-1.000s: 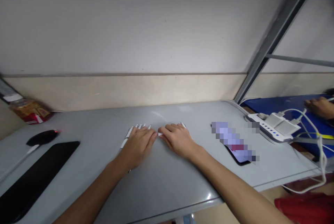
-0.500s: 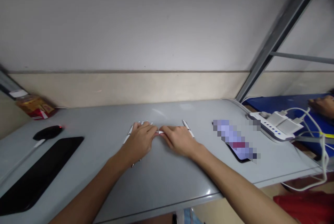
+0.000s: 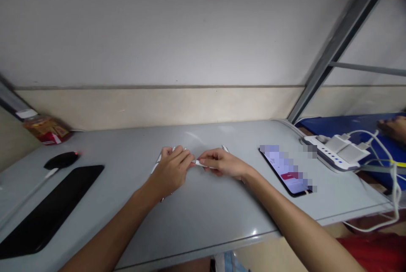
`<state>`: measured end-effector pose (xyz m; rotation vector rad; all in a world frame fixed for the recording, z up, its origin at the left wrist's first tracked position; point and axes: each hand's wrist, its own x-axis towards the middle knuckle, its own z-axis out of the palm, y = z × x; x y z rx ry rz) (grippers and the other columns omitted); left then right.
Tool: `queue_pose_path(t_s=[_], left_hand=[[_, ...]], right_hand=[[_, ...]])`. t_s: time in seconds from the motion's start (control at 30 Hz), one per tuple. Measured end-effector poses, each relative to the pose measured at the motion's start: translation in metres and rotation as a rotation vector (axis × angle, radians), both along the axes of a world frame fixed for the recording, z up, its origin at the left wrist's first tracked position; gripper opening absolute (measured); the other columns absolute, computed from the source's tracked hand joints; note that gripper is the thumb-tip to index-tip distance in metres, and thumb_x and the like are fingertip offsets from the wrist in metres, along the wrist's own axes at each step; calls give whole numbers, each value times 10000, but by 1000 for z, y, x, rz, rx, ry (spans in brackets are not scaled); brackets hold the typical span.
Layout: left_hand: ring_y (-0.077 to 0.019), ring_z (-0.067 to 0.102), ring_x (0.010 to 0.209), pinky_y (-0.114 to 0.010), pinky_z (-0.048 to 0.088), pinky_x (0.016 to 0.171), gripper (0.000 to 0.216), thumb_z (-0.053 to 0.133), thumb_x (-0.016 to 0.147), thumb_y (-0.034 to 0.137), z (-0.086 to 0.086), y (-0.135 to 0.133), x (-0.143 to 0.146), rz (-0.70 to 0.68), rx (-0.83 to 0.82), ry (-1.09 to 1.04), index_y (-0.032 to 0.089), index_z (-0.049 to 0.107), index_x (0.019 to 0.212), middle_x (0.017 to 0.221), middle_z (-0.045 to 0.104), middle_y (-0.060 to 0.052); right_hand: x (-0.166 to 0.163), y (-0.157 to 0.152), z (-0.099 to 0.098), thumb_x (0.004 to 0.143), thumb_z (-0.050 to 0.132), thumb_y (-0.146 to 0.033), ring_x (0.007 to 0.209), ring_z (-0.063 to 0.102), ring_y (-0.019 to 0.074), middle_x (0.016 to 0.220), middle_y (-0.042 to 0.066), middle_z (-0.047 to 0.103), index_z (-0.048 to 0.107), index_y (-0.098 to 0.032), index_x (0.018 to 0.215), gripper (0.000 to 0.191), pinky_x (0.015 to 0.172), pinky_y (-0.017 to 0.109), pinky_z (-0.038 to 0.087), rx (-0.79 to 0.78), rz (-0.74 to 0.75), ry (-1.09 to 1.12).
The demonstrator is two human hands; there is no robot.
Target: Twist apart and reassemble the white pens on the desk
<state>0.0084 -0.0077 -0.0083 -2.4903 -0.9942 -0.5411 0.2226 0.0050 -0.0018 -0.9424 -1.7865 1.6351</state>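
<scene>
Both my hands meet at the middle of a grey table (image 3: 203, 212). My left hand (image 3: 173, 170) lies curled over several thin white pens (image 3: 156, 165) that poke out from under it. Beside it, my right hand (image 3: 220, 163) is raised a little off the table, its fingers pinched on one white pen (image 3: 200, 163) whose other end touches my left fingertips. Another white pen (image 3: 225, 148) shows just beyond my right hand.
A lit phone (image 3: 287, 172) lies right of my hands. Further right sits a white power strip (image 3: 333, 151) with chargers and cables. A black pad (image 3: 47, 210), a black mouse (image 3: 61, 160) and a red packet (image 3: 47, 130) are at the left. Another person's hand (image 3: 393, 127) rests at far right.
My right hand has lifted off the table and turned, now pinching one white pen. My left hand stays over the row of pens.
</scene>
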Motion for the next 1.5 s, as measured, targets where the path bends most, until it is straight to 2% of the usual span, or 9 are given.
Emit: queue_pose_path(t_s=[0.17,0.3,0.4,0.5,0.57,0.67,0.9,1.3,1.5], left_hand=[[-196,523,855,-385,280,785,170,430,950,263,4,2,-1,91,-107,-123,205,583,998,908,648,-38],[-195,549,903,-387,288,840,197,431,944,297,4,4,-4,98,-184,-175,209,565,1059,971,650,-39],[-190,564,848,-373,306,829,191,412,931,249,2,8,-9,183,-161,-200,186,564,1027,897,647,-40],[-177,564,763,-356,323,811,198,402,899,187,1,12,-14,258,-183,-229,181,558,1020,813,625,-26],[-175,564,748,-350,325,806,208,402,883,173,1,14,-17,287,-195,-241,183,551,1027,801,619,-21],[-185,570,789,-350,320,803,199,412,882,195,1,15,-19,309,-197,-238,193,544,1031,821,622,-22],[-214,542,883,-366,294,778,103,463,869,270,2,13,-17,284,-219,-127,207,543,853,855,622,-27],[-225,505,908,-385,297,785,88,478,841,277,-1,11,-16,267,-275,-107,209,527,870,892,608,-33],[-237,502,911,-390,305,773,97,474,847,282,-2,10,-15,280,-259,-99,210,532,876,907,608,-49]], right_hand=[[7,13,-1,653,797,-262,604,501,75,697,-24,566,657,-147,835,257,595,211,401,-75,-370,359],[15,21,1,700,768,-275,690,531,77,800,-16,591,648,-176,896,250,642,198,439,-224,-515,709],[19,21,2,784,687,-322,564,466,70,716,-40,533,611,-212,1044,292,514,194,416,-332,-481,820],[20,19,2,837,623,-296,439,302,51,630,-74,424,534,-290,1151,326,374,156,228,-356,-428,858],[21,18,2,855,602,-288,419,230,48,616,-81,382,493,-339,1177,344,363,154,136,-342,-403,855],[22,17,3,865,593,-321,420,181,49,606,-83,342,492,-335,1132,285,369,165,92,-323,-366,833],[21,16,8,861,596,-300,429,164,50,610,-82,330,473,-333,1148,315,388,175,65,-298,-388,811],[21,19,3,851,607,-340,420,153,48,599,-90,316,460,-305,1051,251,383,175,61,-273,-421,783],[20,21,2,826,628,-348,410,193,45,595,-92,376,451,-299,1029,273,381,158,98,-246,-440,757]])
